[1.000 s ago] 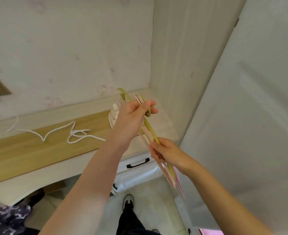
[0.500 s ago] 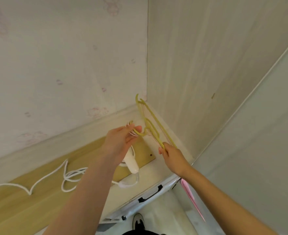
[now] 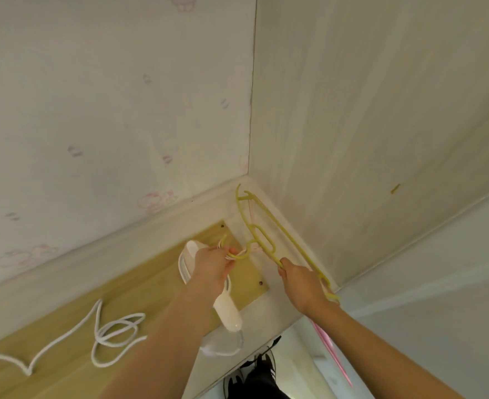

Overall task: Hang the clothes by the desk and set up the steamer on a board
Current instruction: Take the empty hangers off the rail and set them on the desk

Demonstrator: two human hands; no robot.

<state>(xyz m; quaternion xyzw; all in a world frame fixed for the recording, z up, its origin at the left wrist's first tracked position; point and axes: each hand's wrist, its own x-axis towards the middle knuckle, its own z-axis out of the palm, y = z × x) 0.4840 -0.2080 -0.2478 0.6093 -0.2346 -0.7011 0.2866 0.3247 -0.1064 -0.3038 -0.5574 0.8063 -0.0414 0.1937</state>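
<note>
A yellow plastic hanger (image 3: 262, 236) is held over the desk's far right corner. My left hand (image 3: 213, 267) pinches its hook together with the hooks of pale pink hangers. My right hand (image 3: 302, 282) grips the hanger's lower arm near the wardrobe side panel. A pink hanger (image 3: 328, 348) dangles below my right wrist. The white handheld steamer (image 3: 226, 309) lies on the wooden board (image 3: 139, 286) under my left hand, partly hidden by it. Its white cord (image 3: 105, 338) loops across the board to the left.
The white desk (image 3: 266, 321) meets the papered wall (image 3: 108, 110) behind and a tall pale wardrobe panel (image 3: 381, 125) on the right. A white door (image 3: 439, 298) stands at the right. My shoes (image 3: 254, 372) show on the floor below the desk edge.
Both hands moved the hangers up and toward the back corner. The yellow hanger is pulled apart from the pink ones. The view tilted upward, and the steamer shows from behind my left hand.
</note>
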